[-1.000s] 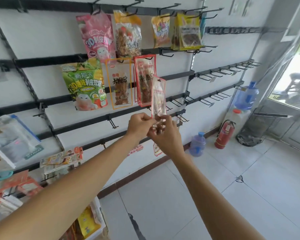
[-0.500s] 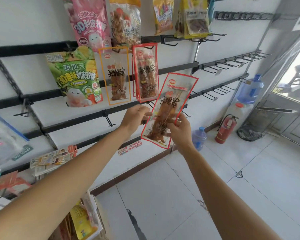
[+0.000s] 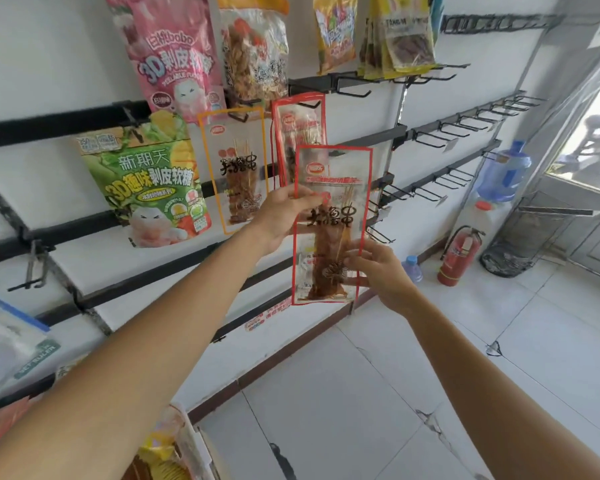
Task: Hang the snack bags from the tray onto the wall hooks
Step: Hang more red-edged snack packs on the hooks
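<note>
Spanning the wall (image 3: 49, 46), black hook rails (image 3: 430, 140) are carrying hung snack bags (image 3: 146, 181). Before them, a red-edged skewer bag (image 3: 333, 174) is standing upright, the left hand (image 3: 284, 216) pinching its left edge midway, the right hand (image 3: 378, 271) gripping its lower right side.

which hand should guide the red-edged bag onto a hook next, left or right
Left, probably. The left hand grips the red-edged bag near its upper edge, closest to the matching bag already hung on the wall. The right hand holds the lower end, so it suits steadying.
</note>
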{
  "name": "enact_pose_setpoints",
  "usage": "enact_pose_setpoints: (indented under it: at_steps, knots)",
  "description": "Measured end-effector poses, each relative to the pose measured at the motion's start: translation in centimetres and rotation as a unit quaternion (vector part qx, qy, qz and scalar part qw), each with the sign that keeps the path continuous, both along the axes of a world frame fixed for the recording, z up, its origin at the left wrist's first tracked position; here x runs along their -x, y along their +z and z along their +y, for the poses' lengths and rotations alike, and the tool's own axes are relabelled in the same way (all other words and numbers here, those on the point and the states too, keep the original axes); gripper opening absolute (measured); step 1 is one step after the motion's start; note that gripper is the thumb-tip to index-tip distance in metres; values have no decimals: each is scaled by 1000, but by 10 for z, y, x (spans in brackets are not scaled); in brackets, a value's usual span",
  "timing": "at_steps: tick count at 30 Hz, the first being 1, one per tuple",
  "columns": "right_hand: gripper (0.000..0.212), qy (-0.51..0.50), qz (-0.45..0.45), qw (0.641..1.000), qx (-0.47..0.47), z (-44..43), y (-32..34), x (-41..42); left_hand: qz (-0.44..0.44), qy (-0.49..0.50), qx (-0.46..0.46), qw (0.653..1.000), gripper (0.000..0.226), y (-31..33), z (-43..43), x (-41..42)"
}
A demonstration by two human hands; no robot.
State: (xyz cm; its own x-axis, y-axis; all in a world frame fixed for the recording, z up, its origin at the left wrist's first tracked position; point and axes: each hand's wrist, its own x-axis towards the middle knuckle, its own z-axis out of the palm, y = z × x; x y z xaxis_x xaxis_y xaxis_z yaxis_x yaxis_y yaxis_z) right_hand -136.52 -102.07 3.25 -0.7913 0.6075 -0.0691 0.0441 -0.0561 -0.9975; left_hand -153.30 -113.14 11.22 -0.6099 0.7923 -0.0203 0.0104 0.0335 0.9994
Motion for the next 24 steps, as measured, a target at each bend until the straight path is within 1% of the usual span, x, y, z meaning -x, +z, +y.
enact_pose_setpoints:
  at_steps: [3, 5, 6, 9, 11, 13, 15, 17, 20, 22, 24]
  knots:
    - [21, -29, -14, 999, -40, 14, -2, 21, 21, 10, 1, 1000, 20, -1, 7, 15]
    - [16, -34, -7, 996, -76, 25, 2, 37, 24, 28, 5, 999, 21, 1, 11, 25]
    - [13, -31, 12, 996, -86, 30, 6, 46, 29, 41, 9, 999, 22, 2, 14, 30]
    - [8, -36, 105, 989, -93, 47, 29, 73, 40, 63, 22, 997, 20, 7, 22, 37]
    - [7, -32, 159, 983, -84, 59, 47, 91, 56, 85, 36, 994, 17, 8, 29, 41]
    - [10, -12, 190, 978, -83, 70, 63, 107, 71, 118, 42, 990, 14, 6, 35, 45]
    - [21, 16, 199, 976, -87, 83, 72, 122, 72, 150, 47, 985, 13, 3, 41, 51]
    - [26, 48, 198, 976, -82, 97, 73, 135, 77, 174, 52, 980, 13, -3, 47, 52]
    - [23, 72, 195, 975, -79, 115, 76, 146, 86, 220, 45, 971, 12, -2, 60, 49]
    - [16, 85, 200, 973, -76, 122, 84, 150, 103, 251, 44, 962, 10, 3, 68, 46]
    - [10, 80, 202, 974, -69, 128, 90, 154, 146, 276, 40, 949, 10, 8, 75, 44]
